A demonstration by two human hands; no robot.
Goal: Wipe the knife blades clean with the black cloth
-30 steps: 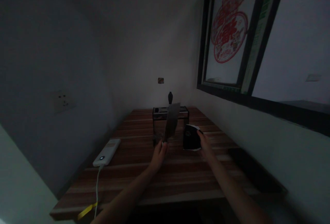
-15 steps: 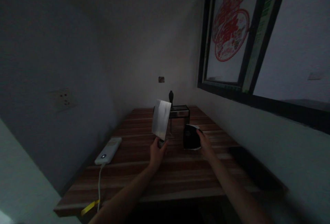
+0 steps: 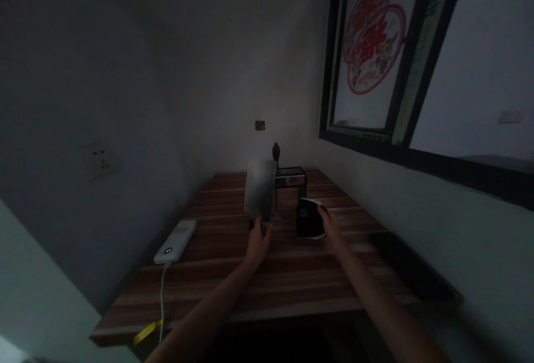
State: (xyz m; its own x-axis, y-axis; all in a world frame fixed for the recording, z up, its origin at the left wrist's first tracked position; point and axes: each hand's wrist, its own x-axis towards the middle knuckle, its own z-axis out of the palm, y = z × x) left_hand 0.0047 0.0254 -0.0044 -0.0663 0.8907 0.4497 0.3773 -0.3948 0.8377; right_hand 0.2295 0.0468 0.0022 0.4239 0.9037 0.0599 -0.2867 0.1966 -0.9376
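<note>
Blade (image 3: 260,189) swung left — hiding much of the stand (image 3: 291,180).

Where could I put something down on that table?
Bare striped tabletop shows between the white box and the left hand, and nearer, between the two forearms. The middle is crowded: the left hand holds a grey flat piece before the black-framed stand; the right hand holds a black object.

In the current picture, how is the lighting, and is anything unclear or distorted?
All in the head view: dim light overall, with near-black shadow below the table; uneven light on the grey sheet in the left hand; a mark too faint to read on the black item in the right hand; window frame seemingly stretched toward the right edge.
</note>
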